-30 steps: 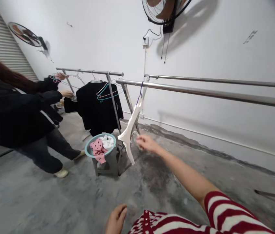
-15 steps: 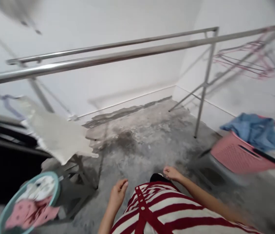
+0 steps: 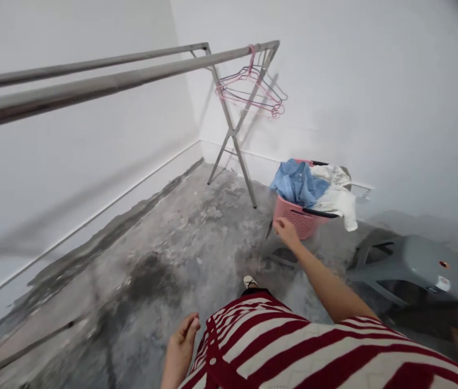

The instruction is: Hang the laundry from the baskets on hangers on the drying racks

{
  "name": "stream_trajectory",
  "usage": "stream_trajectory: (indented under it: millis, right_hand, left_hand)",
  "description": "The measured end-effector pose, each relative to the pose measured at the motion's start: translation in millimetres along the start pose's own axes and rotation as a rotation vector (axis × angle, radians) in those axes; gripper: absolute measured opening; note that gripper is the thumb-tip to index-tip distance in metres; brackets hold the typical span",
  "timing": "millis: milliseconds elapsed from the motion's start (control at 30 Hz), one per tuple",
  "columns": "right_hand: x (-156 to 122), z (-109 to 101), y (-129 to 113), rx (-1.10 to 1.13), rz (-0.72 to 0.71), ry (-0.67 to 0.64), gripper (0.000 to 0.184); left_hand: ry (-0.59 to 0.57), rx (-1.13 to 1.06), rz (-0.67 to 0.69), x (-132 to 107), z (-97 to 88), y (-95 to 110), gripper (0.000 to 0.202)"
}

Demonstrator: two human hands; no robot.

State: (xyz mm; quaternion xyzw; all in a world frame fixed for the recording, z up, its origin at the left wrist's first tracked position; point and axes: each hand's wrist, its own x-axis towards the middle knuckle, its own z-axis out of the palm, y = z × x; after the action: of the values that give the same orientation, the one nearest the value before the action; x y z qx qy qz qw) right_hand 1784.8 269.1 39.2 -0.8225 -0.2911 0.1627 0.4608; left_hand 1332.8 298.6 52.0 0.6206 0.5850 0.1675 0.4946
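Observation:
My left hand (image 3: pixel 180 341) hangs low beside the striped shirt, its fingers curled together around nothing visible. My right hand (image 3: pixel 286 233) reaches forward with curled fingers, also holding nothing that shows. In the picture it overlaps the front left of a pink laundry basket (image 3: pixel 302 224); whether it touches is unclear. In the basket lie a blue denim garment (image 3: pixel 298 183) and a white garment (image 3: pixel 340 201), one white part draping over the rim. The basket sits on a grey stool (image 3: pixel 279 254), partly hidden by my right arm.
A metal drying rack (image 3: pixel 131 78) runs from the left to the corner on crossed legs. Several pink and dark hangers (image 3: pixel 250 92) hang at its far end. Another grey plastic stool (image 3: pixel 423 265) stands at right. The concrete floor (image 3: pixel 164 270) is stained, with walls behind.
My view has swung right, bringing the basket to the middle and a second stool into sight. The blue tub and hanging cream cloth have left view. My right hand has come nearer the basket.

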Motion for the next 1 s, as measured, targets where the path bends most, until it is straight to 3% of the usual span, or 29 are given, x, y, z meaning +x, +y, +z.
stream_trajectory:
  millis: [133, 233, 367, 500, 600, 700, 800, 900, 1000]
  right_hand:
    - [89, -82, 9, -0.028, 0.0, 0.302, 0.042]
    - [148, -116, 12, -0.1, -0.002, 0.407, 0.052]
    - [205, -119, 18, -0.206, 0.118, 0.331, 0.074]
    - [225, -114, 28, -0.135, 0.194, 0.222, 0.044]
    - [233, -135, 19, -0.118, 0.128, 0.263, 0.035]
    - [245, -175, -18, -0.113, -0.005, 0.36, 0.034]
    - [248, -215, -76, -0.007, -0.322, 0.516, 0.031]
    - [232, -243, -141, 0.154, -0.537, 0.677, 0.027]
    - [208, -260, -199, 0.392, -0.699, 0.677, 0.023]
  left_hand:
    - [-0.023, -0.003, 0.067, 44, 44.4, 61, 0.065]
    - [-0.023, -0.001, 0.12, 67, 73.7, 104, 0.062]
    - [-0.046, 0.031, 0.112, 79, 102.2, 135, 0.063]
    - [-0.071, 0.087, 0.075, 85, 110.3, 139, 0.064]
    - [-0.056, 0.088, 0.08, 92, 103.8, 136, 0.062]
    - [-0.032, 0.062, 0.11, 101, 95.5, 136, 0.06]
    - [-0.003, 0.033, 0.145, 106, 90.2, 138, 0.059]
    - [0.022, 0.002, 0.156, 104, 85.5, 136, 0.061]
    - [0.043, -0.017, 0.164, 98, 78.7, 127, 0.062]
